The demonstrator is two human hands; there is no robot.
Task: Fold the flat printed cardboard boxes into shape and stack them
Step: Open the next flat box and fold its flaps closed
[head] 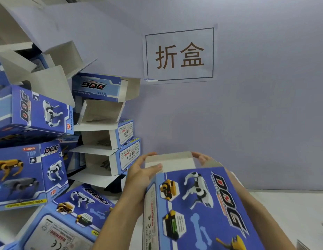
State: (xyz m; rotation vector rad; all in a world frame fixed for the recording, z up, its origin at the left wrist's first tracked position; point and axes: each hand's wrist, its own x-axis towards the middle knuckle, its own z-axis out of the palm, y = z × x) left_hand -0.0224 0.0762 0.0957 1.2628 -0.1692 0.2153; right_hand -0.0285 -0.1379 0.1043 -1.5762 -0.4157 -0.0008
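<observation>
Judging by the heap (54,134) of shaped blue boxes that rises well to the left of our fingers, we reckon a good part of the job is behind us: many cartons already stand or lie there in loose tiers against the wall (265,105), most with one end still gaping and its grey flaps sticking out, so the stack looks rough rather than squared. Beyond our fingers and above them, a white sign (179,54) on the wall carries two large brown characters, 折盒, inside a dark frame. Next in size is the box in hand (191,208), already opened into a tube and held over the pale bench (283,213), its printed face turned up toward us; we read "DOG" in big slanted letters along its right side, and "WARNING!" in red with a CE mark on the narrow left panel. The same "DOG" title shows on the stacked cartons, along with "TOP", "3+ages" and "FUNNY MOVING DOG"; the finer print we cannot read. Our left hand (139,177) grips the far left corner, thumb lying across the grey end flap (169,160) and fingers curled round the side. Our right hand (202,158) is mostly hidden behind the box; only its fingertips show, hooked over the flap's far right corner. What is left, as we judge it, is closing this end and adding the box to the heap; at the far right edge some pale sheet edges show, too little to tell.
</observation>
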